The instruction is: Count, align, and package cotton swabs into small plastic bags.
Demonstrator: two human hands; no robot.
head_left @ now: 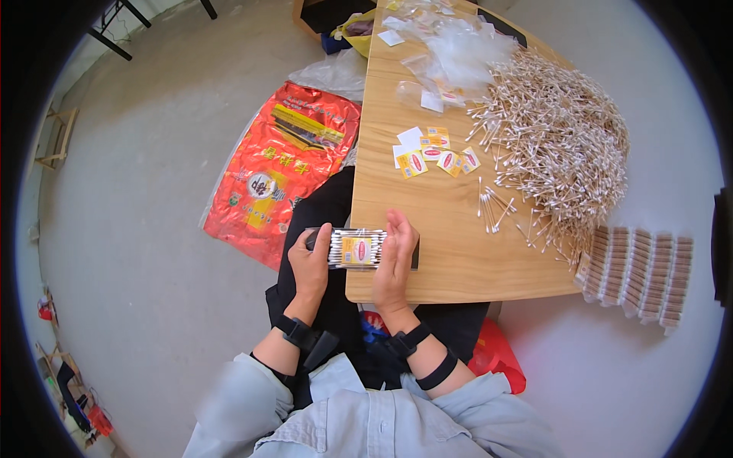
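We hold a clear packet of cotton swabs (356, 249) at the surface's (450, 259) near edge, long axis running nine to three o'clock. Our left hand (309, 267) clasps its nine o'clock end, our right hand (395, 263) the three o'clock end, equally near.

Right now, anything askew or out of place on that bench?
Yes. Filled swab packs spill past the table's right edge. Stray cotton swabs lie apart from the heap. Both hands, left hand and right hand, hold a pack at the near edge.
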